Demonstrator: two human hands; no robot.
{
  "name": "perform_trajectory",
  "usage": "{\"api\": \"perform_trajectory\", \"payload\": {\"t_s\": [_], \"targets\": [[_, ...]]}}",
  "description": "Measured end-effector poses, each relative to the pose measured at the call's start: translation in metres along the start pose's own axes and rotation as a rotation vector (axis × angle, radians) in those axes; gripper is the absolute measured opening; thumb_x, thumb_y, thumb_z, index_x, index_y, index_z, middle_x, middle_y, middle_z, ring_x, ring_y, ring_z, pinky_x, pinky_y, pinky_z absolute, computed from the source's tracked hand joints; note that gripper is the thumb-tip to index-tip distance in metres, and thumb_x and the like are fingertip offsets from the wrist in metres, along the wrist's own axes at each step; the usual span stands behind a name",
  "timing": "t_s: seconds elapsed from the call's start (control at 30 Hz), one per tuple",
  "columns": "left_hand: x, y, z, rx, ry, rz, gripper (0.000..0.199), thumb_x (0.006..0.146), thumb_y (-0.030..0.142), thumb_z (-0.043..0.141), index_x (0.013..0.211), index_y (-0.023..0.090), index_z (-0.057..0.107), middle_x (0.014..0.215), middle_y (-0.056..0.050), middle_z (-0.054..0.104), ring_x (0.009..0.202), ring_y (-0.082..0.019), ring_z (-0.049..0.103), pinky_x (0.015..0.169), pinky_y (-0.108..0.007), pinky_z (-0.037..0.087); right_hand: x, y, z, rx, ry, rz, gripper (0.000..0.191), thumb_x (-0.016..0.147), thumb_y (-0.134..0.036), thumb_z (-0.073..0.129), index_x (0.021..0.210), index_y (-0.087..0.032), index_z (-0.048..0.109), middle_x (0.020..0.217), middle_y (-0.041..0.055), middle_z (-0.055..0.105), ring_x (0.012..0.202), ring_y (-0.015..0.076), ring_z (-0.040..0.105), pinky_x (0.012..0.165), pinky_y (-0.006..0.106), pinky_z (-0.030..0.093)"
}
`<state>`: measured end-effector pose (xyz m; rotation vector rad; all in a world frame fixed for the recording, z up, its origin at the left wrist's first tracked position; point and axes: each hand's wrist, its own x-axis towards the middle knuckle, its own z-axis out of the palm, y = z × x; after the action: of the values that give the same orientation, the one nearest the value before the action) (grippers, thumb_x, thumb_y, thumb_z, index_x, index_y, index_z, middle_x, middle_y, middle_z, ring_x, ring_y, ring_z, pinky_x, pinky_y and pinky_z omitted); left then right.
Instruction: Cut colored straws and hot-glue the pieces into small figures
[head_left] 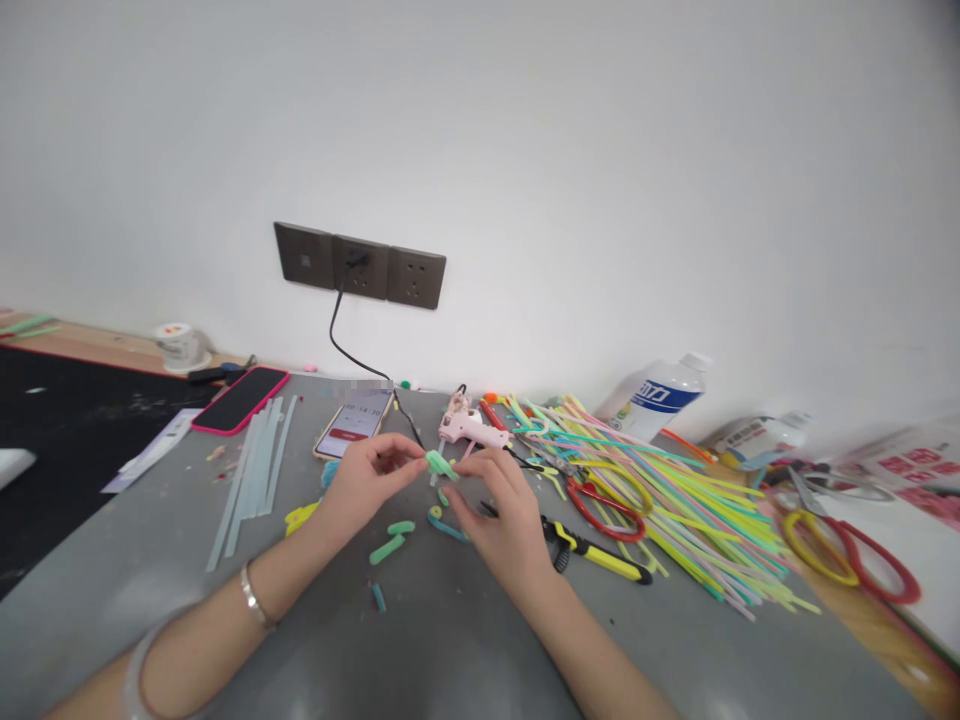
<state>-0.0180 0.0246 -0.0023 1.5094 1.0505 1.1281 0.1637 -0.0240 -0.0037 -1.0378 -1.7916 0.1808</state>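
Grip closed at the left fingertips on a small green piece [439, 464], right hand [506, 520] against it

The left hand [367, 480] pinches the green piece between thumb and forefinger, just above the tabletop [300, 610]. The right forefinger meets its other side; the right thumb sits lower, apart from that finger, near a tiny green bit [443, 497]. Blur hides whether the thumb touches that bit.

The likeliest trouble is a slip: the piece is small, only fingertips bear on it, and uneven pressure could twist or squash it. The pink glue gun [472, 428] lies just beyond the right fingers; if it is hot, a careless reach could burn them. A dropped wrist could nudge the blue curled strip [448, 526] or the black-and-yellow tool [600, 555].

Both forearms come in low from either side, converging at the piece. The left wrist, wearing a silver bracelet [253, 597], angles inward; the right hand arches over, knuckles up.
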Motion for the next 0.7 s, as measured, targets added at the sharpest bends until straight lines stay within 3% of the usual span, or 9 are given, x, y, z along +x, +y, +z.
{"api": "perform_trajectory", "payload": {"t_s": [0.07, 0.23, 0.37, 0.5, 0.7], "targets": [[-0.0002, -0.0024, -0.0006, 0.012, -0.009, 0.008, 0.023, 0.072, 0.038, 0.074, 0.078, 0.016, 0.072, 0.066, -0.002, 0.066, 0.059, -0.014, 0.055, 0.056, -0.023, 0.042, 0.0023, 0.0008, -0.0031, 0.059, 0.015, 0.094, 0.002, 0.089, -0.022, 0.060, 0.092, -0.022, 0.060, 0.085, 0.0054, 0.063, 0.080, 0.0200, 0.057, 0.072, 0.031, 0.046], [-0.0025, -0.0058, -0.0021, 0.039, -0.005, 0.038, 0.022, 0.077, 0.037, 0.073, 0.084, 0.016, 0.073, 0.073, -0.003, 0.068, 0.064, -0.015, 0.058, 0.060, -0.024, 0.044, 0.0050, 0.0081, -0.0013, 0.472, -0.134, 0.505, 0.037, 0.092, -0.052, 0.054, 0.075, -0.020, 0.059, 0.062, 0.0001, 0.058, 0.054, 0.0135, 0.049, 0.052, 0.026, 0.039], [-0.0037, -0.0029, -0.0023, 0.049, 0.020, 0.085, 0.018, 0.077, 0.034, 0.072, 0.083, 0.017, 0.074, 0.074, -0.003, 0.069, 0.066, -0.016, 0.058, 0.062, -0.025, 0.045, 0.0042, 0.0097, 0.0019, 0.748, -0.270, 0.724, 0.047, 0.083, -0.064, 0.061, 0.075, -0.018, 0.062, 0.060, -0.0010, 0.057, 0.047, 0.0101, 0.045, 0.047, 0.023, 0.034], [-0.0048, -0.0009, -0.0023, 0.062, 0.019, 0.105, 0.017, 0.077, 0.033, 0.072, 0.083, 0.017, 0.073, 0.074, -0.003, 0.068, 0.068, -0.016, 0.058, 0.063, -0.025, 0.045, 0.0023, 0.0075, 0.0027, 0.849, -0.255, 0.774, 0.044, 0.082, -0.061, 0.066, 0.076, -0.018, 0.060, 0.059, -0.0031, 0.054, 0.046, 0.0081, 0.040, 0.046, 0.022, 0.029], [-0.0073, -0.0016, -0.0026, 0.071, 0.015, 0.130, 0.016, 0.079, 0.033, 0.071, 0.084, 0.018, 0.073, 0.077, -0.003, 0.069, 0.071, -0.017, 0.058, 0.066, -0.026, 0.046, 0.0003, 0.0070, 0.0053, 0.903, -0.260, 0.725, 0.038, 0.083, -0.053, 0.069, 0.074, -0.020, 0.052, 0.056, -0.0076, 0.044, 0.047, 0.0071, 0.031, 0.046, 0.022, 0.021]]}}
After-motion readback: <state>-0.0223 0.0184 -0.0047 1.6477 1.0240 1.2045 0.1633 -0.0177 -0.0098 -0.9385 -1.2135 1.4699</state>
